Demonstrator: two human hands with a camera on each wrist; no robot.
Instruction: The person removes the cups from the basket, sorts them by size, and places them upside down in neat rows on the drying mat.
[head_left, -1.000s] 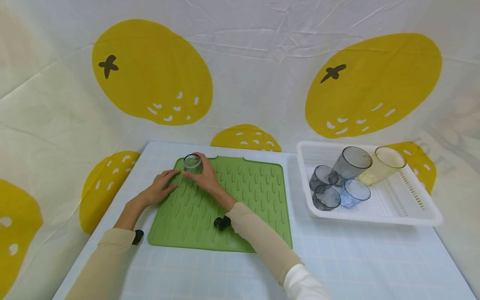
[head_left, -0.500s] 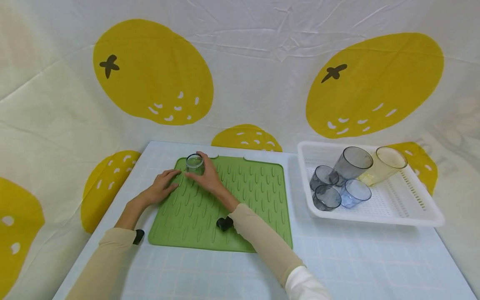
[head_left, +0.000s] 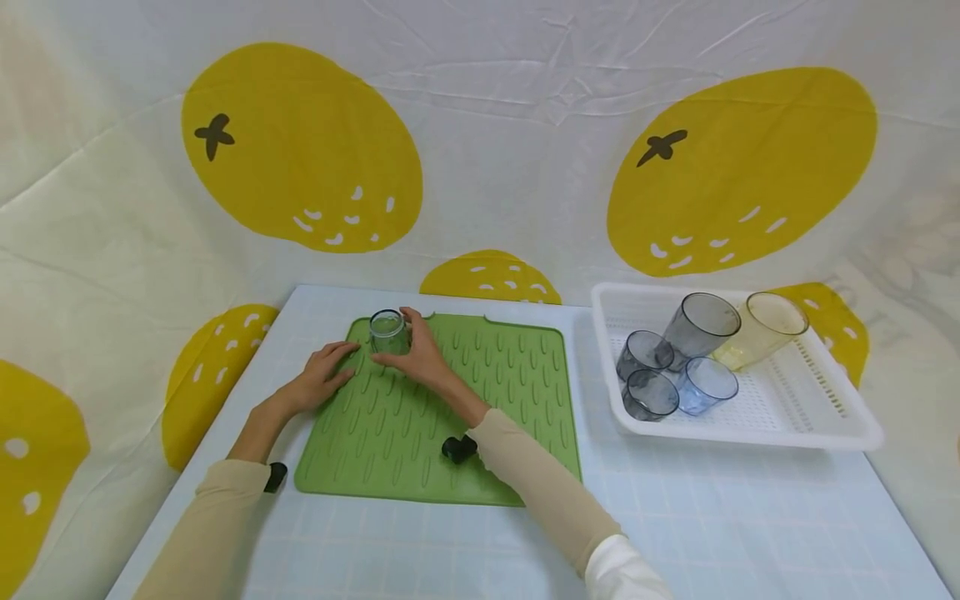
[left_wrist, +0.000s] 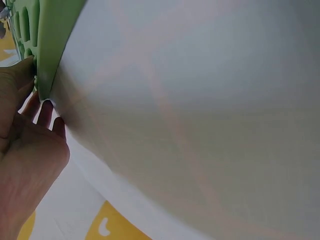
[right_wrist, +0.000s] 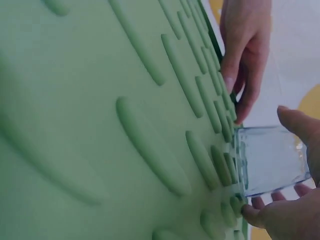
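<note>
A small clear glass (head_left: 389,335) stands on the far left corner of a ridged green drying mat (head_left: 465,400). My right hand (head_left: 422,354) surrounds it from the right with thumb and fingers spread. In the right wrist view, the thumb and one finger stand a little off the glass (right_wrist: 270,162), while other fingertips show behind it. My left hand (head_left: 321,379) rests at the mat's left edge, fingers loosely extended. The left wrist view shows the left hand's (left_wrist: 30,130) fingertips at the rim of the mat (left_wrist: 55,45).
On the right stands a white perforated plastic basket (head_left: 795,417). It holds a tall grey glass (head_left: 699,327), a tall yellow glass (head_left: 768,329), a short blue glass (head_left: 707,387) and two short grey glasses (head_left: 649,396). A patterned curtain (head_left: 517,167) hangs behind the light blue tabletop (head_left: 712,517).
The glass has shifted slightly right on the mat. My right hand has loosened around it, fingers spreading, and the right wrist has drawn slightly right. My left hand stays in place.
</note>
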